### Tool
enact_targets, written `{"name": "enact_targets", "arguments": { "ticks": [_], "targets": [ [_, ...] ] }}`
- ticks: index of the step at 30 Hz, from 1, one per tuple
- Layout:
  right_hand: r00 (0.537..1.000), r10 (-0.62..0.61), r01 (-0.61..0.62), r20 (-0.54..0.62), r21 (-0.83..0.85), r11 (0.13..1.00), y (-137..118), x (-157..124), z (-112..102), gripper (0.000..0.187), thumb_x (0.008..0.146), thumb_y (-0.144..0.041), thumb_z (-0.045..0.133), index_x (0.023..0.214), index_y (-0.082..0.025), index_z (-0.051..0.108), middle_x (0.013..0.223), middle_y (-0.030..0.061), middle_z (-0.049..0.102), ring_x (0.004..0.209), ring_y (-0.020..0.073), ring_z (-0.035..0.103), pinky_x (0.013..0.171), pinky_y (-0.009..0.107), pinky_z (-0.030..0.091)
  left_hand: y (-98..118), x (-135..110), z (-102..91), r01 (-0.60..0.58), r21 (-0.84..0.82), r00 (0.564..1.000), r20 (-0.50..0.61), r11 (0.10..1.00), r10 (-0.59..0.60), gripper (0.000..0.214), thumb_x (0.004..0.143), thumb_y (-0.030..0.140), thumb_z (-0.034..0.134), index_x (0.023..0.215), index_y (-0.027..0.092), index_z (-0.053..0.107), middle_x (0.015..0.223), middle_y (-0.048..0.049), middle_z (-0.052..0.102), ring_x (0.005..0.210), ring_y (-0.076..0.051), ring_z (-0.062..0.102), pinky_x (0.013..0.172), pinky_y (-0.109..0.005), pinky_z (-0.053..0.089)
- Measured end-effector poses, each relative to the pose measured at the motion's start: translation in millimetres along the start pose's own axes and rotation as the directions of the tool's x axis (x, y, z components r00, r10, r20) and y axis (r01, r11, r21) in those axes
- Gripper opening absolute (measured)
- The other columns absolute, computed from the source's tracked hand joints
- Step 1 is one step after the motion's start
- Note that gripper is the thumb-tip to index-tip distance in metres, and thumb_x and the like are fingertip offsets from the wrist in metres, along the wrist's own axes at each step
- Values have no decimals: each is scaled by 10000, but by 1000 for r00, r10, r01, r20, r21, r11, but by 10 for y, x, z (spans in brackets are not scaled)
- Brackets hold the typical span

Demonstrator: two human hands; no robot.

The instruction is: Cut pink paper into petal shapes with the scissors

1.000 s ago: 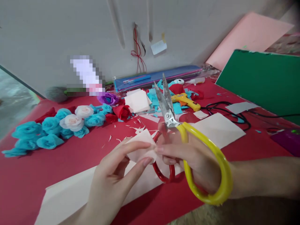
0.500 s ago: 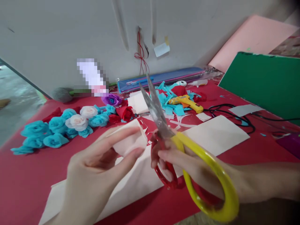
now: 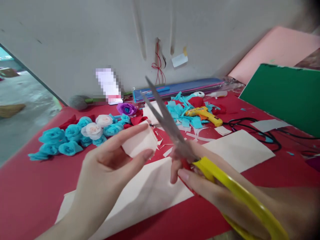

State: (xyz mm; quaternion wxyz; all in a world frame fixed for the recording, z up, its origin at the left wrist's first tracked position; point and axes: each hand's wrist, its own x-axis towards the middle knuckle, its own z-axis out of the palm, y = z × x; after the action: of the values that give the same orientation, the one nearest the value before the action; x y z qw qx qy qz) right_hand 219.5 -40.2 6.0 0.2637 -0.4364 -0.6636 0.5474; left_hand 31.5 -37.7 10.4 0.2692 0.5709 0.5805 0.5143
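Note:
Between the thumb and fingers of my left hand (image 3: 110, 166) is a small folded piece of white paper (image 3: 140, 141). My right hand (image 3: 200, 176) grips a pair of scissors (image 3: 172, 130) with yellow and red handles. The blades point up and away from me, slightly parted, and stand just right of the folded paper without touching it. Below both hands a long white paper strip (image 3: 150, 193) lies on the red table (image 3: 250, 206). A second white sheet (image 3: 240, 150) rests to the right, partly behind my right hand.
Blue and white paper roses (image 3: 72, 133) lie at the left, beside a purple one (image 3: 126, 109). Paper scraps (image 3: 178, 110) and a yellow glue gun (image 3: 206, 115) are at the centre back. A black cord (image 3: 246, 123) runs right, near a green board (image 3: 282, 100).
The scissors have turned in my right hand, with the blades now leaning further left and the yellow handle lower right. My left hand still holds the paper. The whole view has shifted slightly.

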Motion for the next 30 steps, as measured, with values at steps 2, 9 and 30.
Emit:
{"name": "enact_targets", "arguments": {
  "ticks": [2,9,30],
  "targets": [
    [999,-3,6,-40,69,998,-63,33,-41,181,833,-247,500,989,-250,407,849,-8,568,651,99,505,558,223,412,-6,-31,34,-30,27,996,81,999,28,378,651,299,721,1014,364,640,988,58,693,749,-152,649,525,-152,524],
    [983,-112,148,-144,274,950,4,139,-60,293,795,-272,586,1039,-257,425,878,-32,558,700,59,523,640,154,464,9,-177,147,-76,28,959,275,997,65,300,688,230,679,964,342,651,967,26,698,901,-197,642,723,-235,548],
    [986,-86,129,-145,319,939,77,200,-78,191,790,-267,579,931,-259,450,873,-28,531,804,92,544,735,191,460,-16,-217,156,-98,24,953,291,995,87,248,729,224,655,937,359,647,806,59,690,625,-105,610,620,-179,512]
  ]
}}
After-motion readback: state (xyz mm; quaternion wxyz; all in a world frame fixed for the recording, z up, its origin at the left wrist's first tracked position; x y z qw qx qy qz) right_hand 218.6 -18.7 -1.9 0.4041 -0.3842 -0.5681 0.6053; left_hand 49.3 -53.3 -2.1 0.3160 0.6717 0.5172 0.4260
